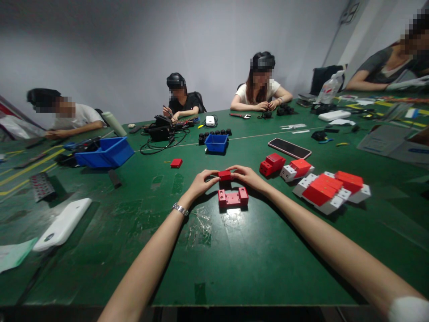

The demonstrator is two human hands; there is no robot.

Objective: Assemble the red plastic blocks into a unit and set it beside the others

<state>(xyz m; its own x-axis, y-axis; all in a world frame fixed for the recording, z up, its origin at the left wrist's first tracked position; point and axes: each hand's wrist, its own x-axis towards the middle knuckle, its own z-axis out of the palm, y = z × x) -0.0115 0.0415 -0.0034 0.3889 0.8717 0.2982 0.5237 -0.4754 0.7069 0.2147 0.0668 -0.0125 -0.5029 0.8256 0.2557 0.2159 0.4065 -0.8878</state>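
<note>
A small red plastic block (224, 175) is held between my two hands, just beyond the middle of the green table. My left hand (203, 181) grips its left end between thumb and fingers, and my right hand (247, 176) pinches its right end. Just nearer to me lies a red plastic base (233, 198) with a raised, holed block at each end and a low middle. Another red piece (176, 163) rests to the left, apart from my hands. The underside of the held block is hidden.
Right of my hands are a red housing (272, 164), several red-and-white modules (323, 192) and a phone (289, 148). Blue bins (216, 142) stand farther back and left. A white device (63, 223) lies at the near left. Several people sit around the table (134, 250).
</note>
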